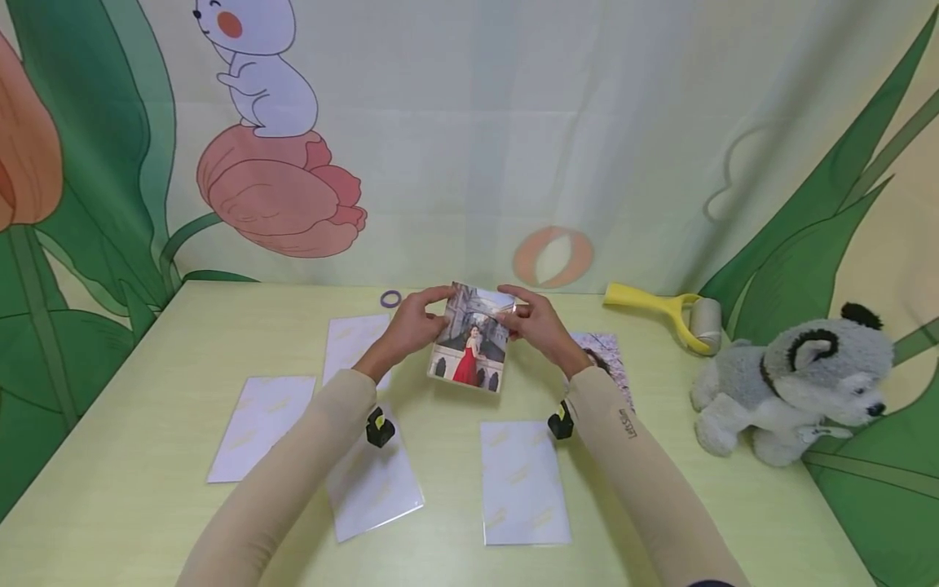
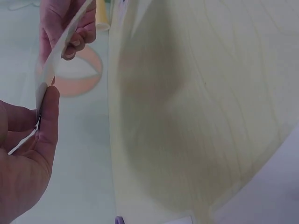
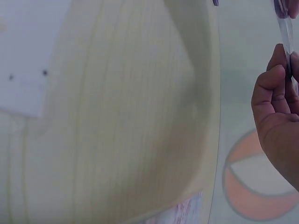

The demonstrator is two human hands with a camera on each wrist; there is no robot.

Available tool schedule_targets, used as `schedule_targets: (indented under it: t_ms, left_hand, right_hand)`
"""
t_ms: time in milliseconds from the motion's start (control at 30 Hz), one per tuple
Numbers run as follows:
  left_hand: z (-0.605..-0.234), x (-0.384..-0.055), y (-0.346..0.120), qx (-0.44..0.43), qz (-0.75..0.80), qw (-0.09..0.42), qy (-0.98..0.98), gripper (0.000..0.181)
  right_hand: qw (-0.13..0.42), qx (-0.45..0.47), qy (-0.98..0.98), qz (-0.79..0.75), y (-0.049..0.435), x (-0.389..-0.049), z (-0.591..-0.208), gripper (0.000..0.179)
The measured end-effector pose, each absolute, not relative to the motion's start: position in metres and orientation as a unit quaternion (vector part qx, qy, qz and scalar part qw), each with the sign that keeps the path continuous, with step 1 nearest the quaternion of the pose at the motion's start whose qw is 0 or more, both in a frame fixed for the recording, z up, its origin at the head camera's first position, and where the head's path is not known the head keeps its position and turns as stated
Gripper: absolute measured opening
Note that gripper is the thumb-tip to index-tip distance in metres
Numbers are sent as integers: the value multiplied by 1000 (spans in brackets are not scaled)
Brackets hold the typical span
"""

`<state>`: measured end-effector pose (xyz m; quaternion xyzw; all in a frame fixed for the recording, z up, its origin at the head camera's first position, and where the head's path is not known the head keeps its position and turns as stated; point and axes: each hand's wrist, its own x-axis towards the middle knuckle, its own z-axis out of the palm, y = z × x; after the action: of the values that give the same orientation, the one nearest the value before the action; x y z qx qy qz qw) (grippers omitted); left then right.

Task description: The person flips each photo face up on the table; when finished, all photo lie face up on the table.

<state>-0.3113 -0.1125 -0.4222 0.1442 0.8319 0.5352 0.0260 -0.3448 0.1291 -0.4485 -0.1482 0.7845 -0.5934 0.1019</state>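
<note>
Between both hands, raised above the table, is a photo [image 1: 469,338] of a figure in a red dress before a stone bridge. My left hand [image 1: 416,323] pinches its left edge near the top, thumb on the front. On the opposite edge my right hand [image 1: 539,320] pinches it with thumb and fingers. Seen nearly edge-on in the left wrist view, the photo [image 2: 60,49] is a thin sheet, with the left hand [image 2: 30,154] at its near end. The right wrist view shows the right hand [image 3: 280,102] gripping the other edge.
White cards with faint yellow marks [image 1: 524,481] lie on the table [image 1: 147,522], several to the left. Another photo [image 1: 616,363] lies partly under the right forearm. A purple ring [image 1: 391,299], a yellow-handled roller [image 1: 653,303] and a grey plush dog [image 1: 785,383] are farther back and right.
</note>
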Motion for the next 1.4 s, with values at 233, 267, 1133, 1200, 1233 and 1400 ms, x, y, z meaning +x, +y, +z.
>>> schedule_targets:
  t_ms: [233, 267, 1133, 1200, 1233, 1400]
  left_hand:
    - [-424, -313, -109, 127, 556, 27, 821, 53]
    - [-425, -314, -109, 123, 558, 27, 820, 53]
    - [-455, -328, -113, 89, 454, 105, 880, 67]
    - [-457, -327, -112, 101, 434, 118, 887, 69]
    - [-458, -326, -112, 106, 424, 121, 891, 70]
    - [-465, -325, -105, 123, 406, 149, 893, 72]
  right_hand:
    - [98, -130, 777, -608, 128, -343, -448, 64]
    - [99, -127, 774, -613, 128, -342, -449, 67]
    - [244, -125, 816, -509, 133, -325, -452, 79]
    - [238, -129, 828, -491, 132, -326, -455, 78]
    - [235, -129, 834, -482, 132, -326, -457, 77]
    - [226, -126, 866, -429, 130, -326, -461, 76]
